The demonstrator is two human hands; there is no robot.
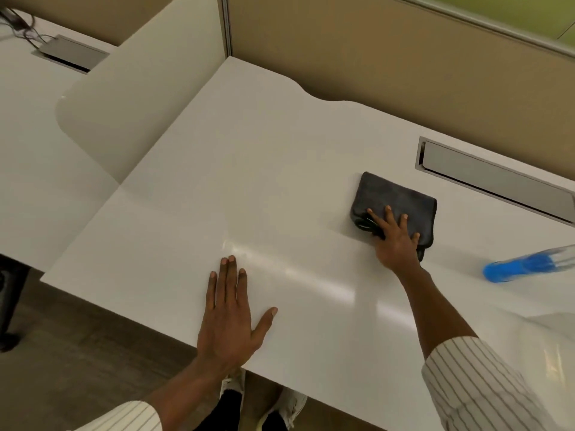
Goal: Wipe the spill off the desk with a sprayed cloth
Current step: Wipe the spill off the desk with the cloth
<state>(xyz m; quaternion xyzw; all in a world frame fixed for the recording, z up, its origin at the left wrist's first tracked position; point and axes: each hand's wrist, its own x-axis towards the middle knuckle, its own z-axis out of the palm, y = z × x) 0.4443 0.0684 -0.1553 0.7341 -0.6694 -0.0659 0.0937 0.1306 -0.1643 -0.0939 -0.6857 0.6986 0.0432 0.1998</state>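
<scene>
A folded dark grey cloth (395,200) lies on the white desk (264,150), right of centre. My right hand (393,237) presses flat on the cloth's near edge, fingers spread. Palm down, my left hand (230,315) rests on the bare desk near the front edge and holds nothing. A faint shiny streak (295,269) runs across the desk between the two hands. At the right edge lies a blurred spray bottle (529,265) with blue liquid, on its side on the desk.
A grey cable hatch (497,178) is set into the desk behind the cloth. Tan partition walls (404,57) close off the back. A neighbouring desk (37,126) with a curved divider stands at the left. My shoes (264,399) show below the front edge.
</scene>
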